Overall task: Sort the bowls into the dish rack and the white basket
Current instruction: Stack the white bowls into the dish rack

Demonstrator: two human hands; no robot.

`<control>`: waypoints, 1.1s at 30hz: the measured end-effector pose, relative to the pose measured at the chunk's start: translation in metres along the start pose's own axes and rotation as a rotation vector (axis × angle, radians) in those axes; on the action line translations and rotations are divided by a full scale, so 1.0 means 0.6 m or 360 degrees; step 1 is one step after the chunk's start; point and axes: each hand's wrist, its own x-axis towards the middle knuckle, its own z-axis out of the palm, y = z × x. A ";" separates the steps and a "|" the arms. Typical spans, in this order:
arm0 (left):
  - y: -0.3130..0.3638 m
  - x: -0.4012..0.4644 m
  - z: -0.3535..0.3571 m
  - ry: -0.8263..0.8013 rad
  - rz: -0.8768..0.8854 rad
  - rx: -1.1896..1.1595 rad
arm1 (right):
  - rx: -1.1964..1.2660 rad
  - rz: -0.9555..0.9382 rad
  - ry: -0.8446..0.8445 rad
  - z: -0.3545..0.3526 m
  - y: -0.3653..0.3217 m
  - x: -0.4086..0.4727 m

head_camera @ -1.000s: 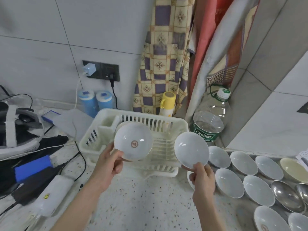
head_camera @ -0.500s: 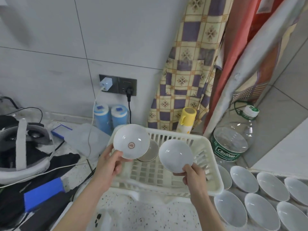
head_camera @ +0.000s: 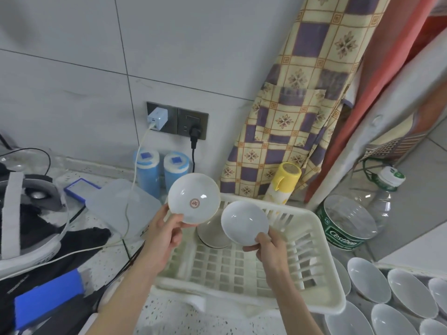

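Speckled stone counter (head_camera: pixel 183 317) under us, grey tiled wall behind. Closest, at the bottom right, a cluster of smooth white bowls (head_camera: pixel 367 279) sits on the counter, all shallow, round and glossy. Just beyond is the white plastic basket (head_camera: pixel 324 303), slatted walls and a grid floor, with a pale upturned bowl (head_camera: pixel 212 234) inside near the back left corner.

We've got both arms reaching out over the basket. Our left hand (head_camera: pixel 162 234) pinches the lower rim of a white bowl with a small reddish emblem (head_camera: pixel 194 198) in its centre, thumb on the inside face, bowl tipped up so the inside faces us, above the basket's back left corner. Our right hand (head_camera: pixel 268 247) pinches a plain white bowl (head_camera: pixel 244 222) the same way by its lower edge, tilted toward us, above the basket's middle. The two bowls are just beside each other; can't tell if they touch.

Further back: a yellow-capped bottle (head_camera: pixel 285 182), a big clear water jug (head_camera: pixel 355 213), two blue canisters (head_camera: pixel 160 171), a checked cloth (head_camera: pixel 297 105) and a wall socket (head_camera: pixel 177 120) with a charger plugged in.
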 end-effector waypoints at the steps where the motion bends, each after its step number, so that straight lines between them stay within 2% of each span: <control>1: -0.001 0.002 0.000 -0.0011 -0.0004 -0.0017 | 0.0027 0.0024 -0.0001 0.008 0.004 0.006; 5: 0.000 0.006 -0.001 -0.0030 -0.0032 -0.0108 | 0.0101 0.0078 -0.0019 0.039 0.013 0.022; 11: -0.002 0.005 -0.011 -0.0032 -0.0070 -0.0132 | 0.0030 0.0105 -0.0199 0.059 0.015 0.044; 17: -0.003 -0.003 -0.013 -0.0083 -0.0054 -0.0046 | 0.0013 0.0151 -0.0299 0.071 0.020 0.060; 23: -0.004 -0.004 -0.009 -0.0012 -0.0122 0.0139 | 0.0044 0.0234 -0.0358 0.069 0.023 0.065; 33: -0.003 -0.006 -0.005 0.0014 -0.0136 0.0193 | -0.0296 0.0033 -0.0374 0.063 0.038 0.068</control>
